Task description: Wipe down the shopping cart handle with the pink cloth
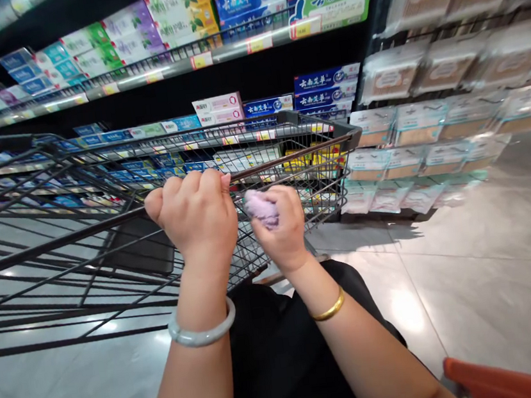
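My left hand (198,215) is wrapped around the top side rail of a black wire shopping cart (67,239). Close beside it, my right hand (284,226) is closed on a crumpled, soft lilac cloth (261,209), which bulges out by the thumb. The right hand is just below the rail, near the cart's mesh end; I cannot tell whether it touches the cart. A pale bangle (203,336) circles my left wrist and a gold bangle (329,306) my right.
Beyond the cart, a shelf (135,79) carries rows of boxed toothpaste (246,1). Bagged goods (420,122) hang on pegs to the right. An orange-red object (500,377) stands at the lower right, on the glossy tiled floor (449,273).
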